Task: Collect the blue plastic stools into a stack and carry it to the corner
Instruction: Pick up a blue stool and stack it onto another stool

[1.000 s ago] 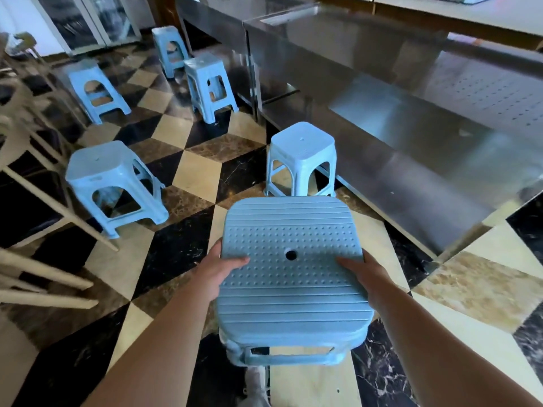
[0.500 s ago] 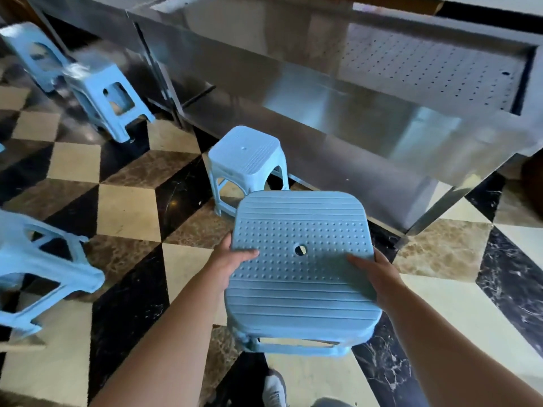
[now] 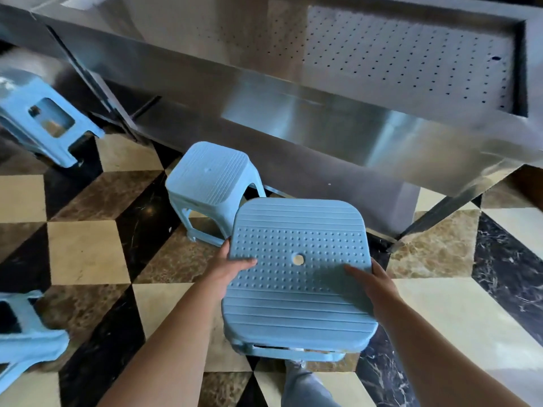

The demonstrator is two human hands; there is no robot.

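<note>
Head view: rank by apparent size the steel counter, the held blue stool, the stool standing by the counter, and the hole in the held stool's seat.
1. Steel counter.
2. Held blue stool, though it is nearest the camera.
3. Stool standing by the counter; it looks the same model, so the difference is probably just distance.
4. Seat hole.

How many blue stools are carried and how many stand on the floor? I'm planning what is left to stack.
Carried stool, held by left hand and right hand: 1
Floor stools: 3
Total: 4
</note>
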